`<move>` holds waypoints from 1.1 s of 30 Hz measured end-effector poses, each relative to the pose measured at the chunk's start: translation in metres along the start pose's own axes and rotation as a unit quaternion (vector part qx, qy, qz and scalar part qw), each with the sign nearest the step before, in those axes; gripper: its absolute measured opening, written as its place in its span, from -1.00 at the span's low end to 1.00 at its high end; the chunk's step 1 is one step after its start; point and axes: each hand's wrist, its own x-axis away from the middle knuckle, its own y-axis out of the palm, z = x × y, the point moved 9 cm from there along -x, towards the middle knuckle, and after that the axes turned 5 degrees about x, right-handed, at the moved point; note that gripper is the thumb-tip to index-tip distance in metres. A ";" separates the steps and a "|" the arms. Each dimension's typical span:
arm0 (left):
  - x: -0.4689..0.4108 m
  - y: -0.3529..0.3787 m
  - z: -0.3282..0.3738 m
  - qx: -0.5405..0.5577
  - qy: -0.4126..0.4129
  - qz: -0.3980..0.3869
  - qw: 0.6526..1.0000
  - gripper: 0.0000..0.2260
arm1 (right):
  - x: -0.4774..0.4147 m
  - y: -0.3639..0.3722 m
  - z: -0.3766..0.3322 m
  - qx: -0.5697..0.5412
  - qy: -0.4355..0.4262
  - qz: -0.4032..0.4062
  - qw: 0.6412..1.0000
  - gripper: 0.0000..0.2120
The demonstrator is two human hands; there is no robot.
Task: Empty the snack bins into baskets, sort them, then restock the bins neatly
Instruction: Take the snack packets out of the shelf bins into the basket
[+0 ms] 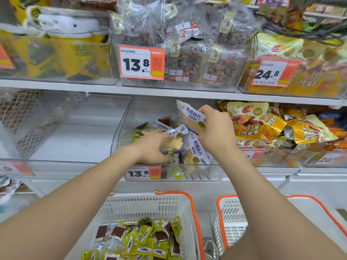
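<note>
Head view: left hand (151,150) and right hand (216,128) pinch packets (187,114) in bin (213,172) tagged 13.8.

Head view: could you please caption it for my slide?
Left hand and right hand grip fish packets in a clear bin above two baskets.

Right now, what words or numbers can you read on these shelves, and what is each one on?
"13.8": upper middle price tag.
"24.8": upper right price tag.
"13.8": lower middle price tag.
"烤鳕鱼片": white packet held in the right hand.
"红薯 烤蜜薯": yellow packet.
Small print on the tags and the green packets: too blurred to read.
</note>
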 end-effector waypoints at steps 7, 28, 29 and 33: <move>-0.014 0.001 0.005 0.002 -0.038 0.021 0.999 -0.06 | 0.030 -0.025 -0.011 -0.061 -0.031 0.085 0.994 -0.49; 0.168 -0.070 0.055 0.090 0.113 0.196 0.970 -0.71 | 0.113 -0.037 -0.030 -0.513 0.130 0.071 0.846 -0.55; 0.173 -0.051 0.054 0.077 0.122 0.120 0.982 -0.73 | 0.119 -0.031 -0.037 -0.522 0.132 0.019 0.842 -0.58; 0.177 0.032 0.014 -0.001 0.060 -0.100 0.993 -0.75 | 0.141 0.004 -0.073 -0.354 0.044 -0.223 0.907 -0.70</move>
